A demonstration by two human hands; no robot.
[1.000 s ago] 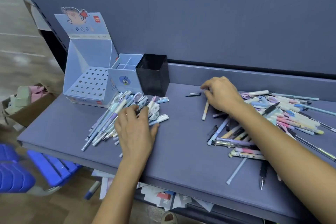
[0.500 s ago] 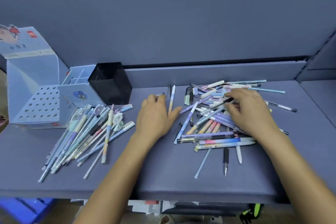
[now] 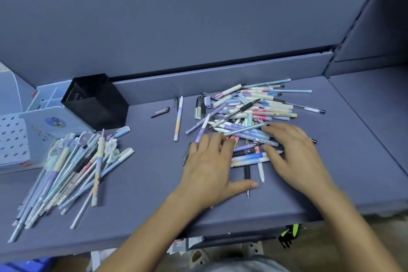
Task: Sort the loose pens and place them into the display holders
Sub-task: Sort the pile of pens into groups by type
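The fingers (image 3: 217,142) of the left hand (image 3: 209,168) lie fanned and nearly straight, palm down, their tips on the near-left edge of the loose pens (image 3: 254,108). The thumb stretches out to the right along the shelf (image 3: 143,194), just above the tip of a black pen (image 3: 247,171). It grips nothing. The right hand (image 3: 295,159) is likewise spread wide and flat, its fingers (image 3: 278,128) resting on top of the pastel barrels at the heap's near side, the thumb touching a blue-and-pink pen; no pen is pinched or curled round. The loose pens sit in a jumbled heap at the back right of the shelf, against the low rear ledge. A single pastel pen (image 3: 178,119) and a black clip (image 3: 161,112) lie apart to the heap's left. Well to the left lies a sorted bundle of pens (image 3: 77,168), roughly parallel, caps toward the holders. Behind it stand a black mesh holder (image 3: 97,99), a pale blue divided holder (image 3: 35,117) touching its left side, and a perforated display box (image 3: 11,139) cut by the frame edge. The blue holder carries a round cartoon face (image 3: 55,122); the display box shows a small red label (image 3: 26,164), too small to read. A yellowish pen (image 3: 284,115) in the heap bears printed lettering, but it is illegible.
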